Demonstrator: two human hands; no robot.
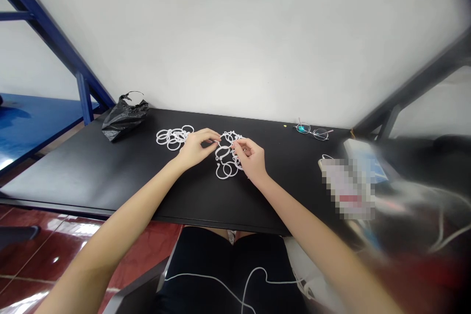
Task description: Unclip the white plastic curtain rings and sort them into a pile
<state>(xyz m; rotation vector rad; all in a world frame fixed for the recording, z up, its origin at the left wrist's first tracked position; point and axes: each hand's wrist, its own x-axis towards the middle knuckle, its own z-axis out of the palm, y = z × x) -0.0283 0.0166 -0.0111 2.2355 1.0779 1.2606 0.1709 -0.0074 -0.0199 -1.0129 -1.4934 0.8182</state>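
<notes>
Above the black table, my left hand and my right hand face each other with thumb and fingers pinched. Both appear to grip a white plastic ring, like a curtain ring, between them; the fingertips cover part of it. Under and beside my right hand lies a loose pile of similar white rings, some of them open at one end. Left of my left hand is another cluster of white rings, overlapping one another and partly hidden by the hand.
A black plastic bag stands at the table's back left. Round eyeglasses lie near the wall. At right are a pixelated pack and blurred clear plastic. A white cable crosses my lap.
</notes>
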